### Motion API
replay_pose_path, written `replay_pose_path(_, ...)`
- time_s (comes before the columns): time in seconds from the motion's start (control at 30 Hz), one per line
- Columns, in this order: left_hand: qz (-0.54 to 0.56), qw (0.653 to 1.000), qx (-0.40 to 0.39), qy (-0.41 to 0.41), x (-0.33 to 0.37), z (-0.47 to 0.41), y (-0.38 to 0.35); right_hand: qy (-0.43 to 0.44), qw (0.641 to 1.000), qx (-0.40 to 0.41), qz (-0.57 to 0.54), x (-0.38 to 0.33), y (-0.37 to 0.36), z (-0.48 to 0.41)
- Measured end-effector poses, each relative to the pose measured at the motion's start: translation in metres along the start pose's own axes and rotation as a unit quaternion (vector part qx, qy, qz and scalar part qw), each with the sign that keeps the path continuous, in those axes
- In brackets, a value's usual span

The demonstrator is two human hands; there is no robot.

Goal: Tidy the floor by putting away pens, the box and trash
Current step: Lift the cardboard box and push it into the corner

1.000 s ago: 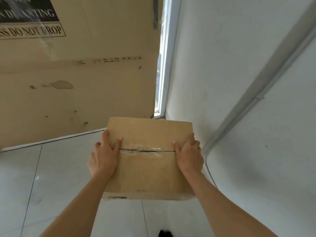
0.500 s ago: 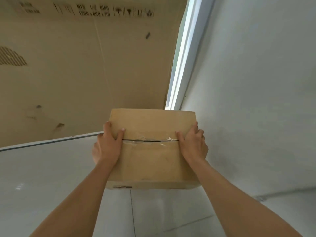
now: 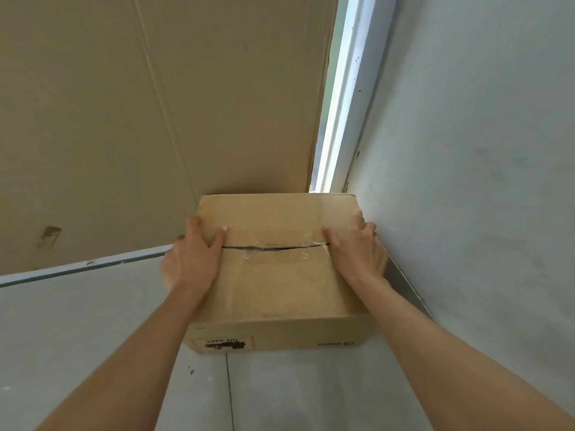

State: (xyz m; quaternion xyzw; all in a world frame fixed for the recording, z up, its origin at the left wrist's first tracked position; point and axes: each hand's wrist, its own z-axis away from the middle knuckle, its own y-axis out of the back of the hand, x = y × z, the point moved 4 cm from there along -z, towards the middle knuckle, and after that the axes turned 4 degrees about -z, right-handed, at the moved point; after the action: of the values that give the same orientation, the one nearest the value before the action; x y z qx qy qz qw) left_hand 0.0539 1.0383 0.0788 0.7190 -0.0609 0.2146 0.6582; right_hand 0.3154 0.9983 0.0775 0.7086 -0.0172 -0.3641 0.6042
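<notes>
A brown cardboard box with a taped, split top seam sits low in the room's corner, close to the floor. My left hand grips its left side with the thumb on top. My right hand grips its right side, close to the wall. A printed label shows on the box's near face. No pens or trash are in view.
A large flat cardboard sheet leans against the back wall, just behind the box. A white window or door frame runs up the corner. The grey wall stands at the right. White floor tiles stretch to the left and front.
Both hands have carried the box forward and down into the corner. The near face with the label has come into view, and the box now sits nearer the wall and floor.
</notes>
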Motion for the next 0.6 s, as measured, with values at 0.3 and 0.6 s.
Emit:
replay_pose_path(0.3,-0.037,0.99,-0.046,-0.126,0.007,0.025,0.008,0.233,0.966,0.041,0.107,-0.023,0.004,0.05)
replay_pose_path(0.6,-0.011,0.972,-0.128,-0.197,-0.01,0.042,0.005,0.271,0.959,-0.006,0.088,-0.002,-0.011,0.089)
